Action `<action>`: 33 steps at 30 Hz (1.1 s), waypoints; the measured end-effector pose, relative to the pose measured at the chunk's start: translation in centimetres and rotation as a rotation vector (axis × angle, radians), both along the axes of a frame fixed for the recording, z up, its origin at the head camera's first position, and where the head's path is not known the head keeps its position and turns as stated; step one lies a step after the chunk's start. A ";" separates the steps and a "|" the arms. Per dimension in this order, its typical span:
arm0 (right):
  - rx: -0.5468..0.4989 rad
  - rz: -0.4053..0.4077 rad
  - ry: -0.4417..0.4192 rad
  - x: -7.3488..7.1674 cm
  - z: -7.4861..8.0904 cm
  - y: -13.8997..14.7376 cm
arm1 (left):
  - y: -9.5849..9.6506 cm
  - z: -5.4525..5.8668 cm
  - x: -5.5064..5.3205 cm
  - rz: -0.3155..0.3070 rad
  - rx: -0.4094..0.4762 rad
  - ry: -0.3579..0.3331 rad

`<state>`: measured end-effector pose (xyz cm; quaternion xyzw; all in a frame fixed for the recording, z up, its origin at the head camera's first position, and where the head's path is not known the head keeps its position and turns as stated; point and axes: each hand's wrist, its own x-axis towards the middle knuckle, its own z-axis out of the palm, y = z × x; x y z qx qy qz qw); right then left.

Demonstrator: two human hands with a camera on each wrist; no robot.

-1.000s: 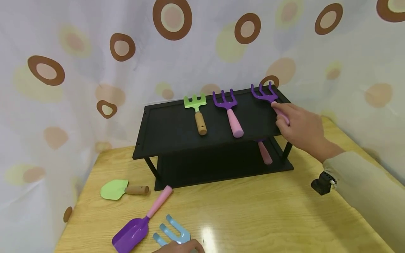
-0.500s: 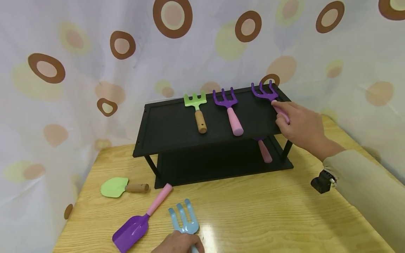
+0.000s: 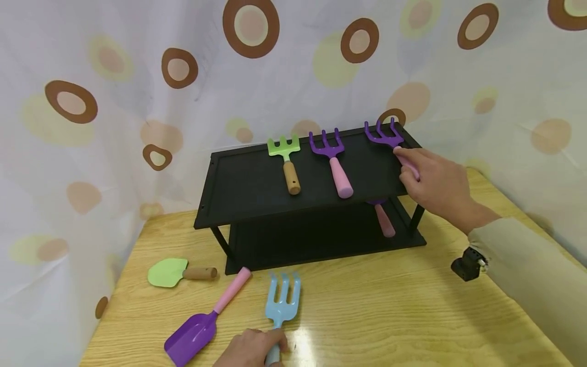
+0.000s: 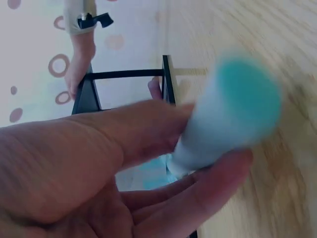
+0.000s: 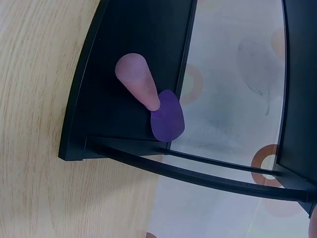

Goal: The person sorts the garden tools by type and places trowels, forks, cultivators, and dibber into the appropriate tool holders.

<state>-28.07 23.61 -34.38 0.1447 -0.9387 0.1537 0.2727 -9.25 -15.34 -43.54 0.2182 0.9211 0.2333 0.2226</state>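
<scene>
My left hand (image 3: 252,349) grips the handle of a light blue hand fork (image 3: 282,308) above the table, tines pointing toward the rack. In the left wrist view its pale handle (image 4: 210,126) sits between thumb and fingers, blurred at the end. At the right end of the black rack's top shelf (image 3: 247,186), my right hand (image 3: 440,184) holds the pink handle of a purple hand fork (image 3: 384,138). Its palm side is hidden. Another purple hand fork (image 3: 327,151) with a pink handle and a green hand fork (image 3: 284,149) with a wooden handle lie along that shelf.
On the lower shelf lies a purple trowel (image 5: 167,116) with a pink handle. A green trowel (image 3: 167,272) and a purple scoop (image 3: 192,334) rest on the wooden table (image 3: 367,306), left and front of the rack. A patterned curtain (image 3: 114,153) hangs behind.
My left hand has brought the blue hand fork farther into view and turned it, so its tines swing from leftward to straight toward the rack. My right hand stays where it was.
</scene>
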 end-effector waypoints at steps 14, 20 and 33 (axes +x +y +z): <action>0.011 -0.016 -0.047 0.0 0.1 0.2 | 0.3 2.7 0.1 0.134 0.028 0.292; 0.009 -0.016 -0.054 0.2 0.2 0.1 | 0.2 4.7 -0.1 0.228 -0.007 0.504; 0.002 -0.021 -0.061 0.3 0.2 0.0 | -1.2 7.6 -2.1 0.420 0.113 0.863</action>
